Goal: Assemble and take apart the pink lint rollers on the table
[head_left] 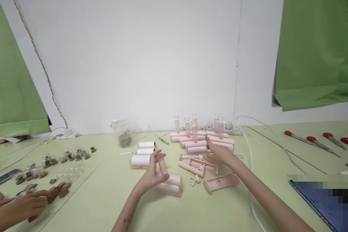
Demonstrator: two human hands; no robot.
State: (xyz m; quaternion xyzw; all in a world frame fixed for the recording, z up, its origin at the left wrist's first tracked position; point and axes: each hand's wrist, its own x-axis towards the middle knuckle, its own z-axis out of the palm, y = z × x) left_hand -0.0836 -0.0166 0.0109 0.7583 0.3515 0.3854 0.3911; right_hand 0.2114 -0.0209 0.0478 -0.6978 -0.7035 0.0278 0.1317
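Note:
My left hand is closed around a small translucent pink tube, thumb low and fingertips near its top. Just below it lies a pair of larger pink cylinders. My right hand reaches to the back right, fingers curled at the ends of the stacked pink cylinders; whatever they grip is hidden. Between my hands lie open pink half-shells with small parts inside. In front of them are a heart-shaped ring piece and another open pink shell.
Several upright pink tubes with heart-shaped tops stand behind. White-wrapped rolls and a clear plastic cup sit left. Another person's hand works by small glass domes. A white cable crosses near my right forearm; red-handled tools lie right.

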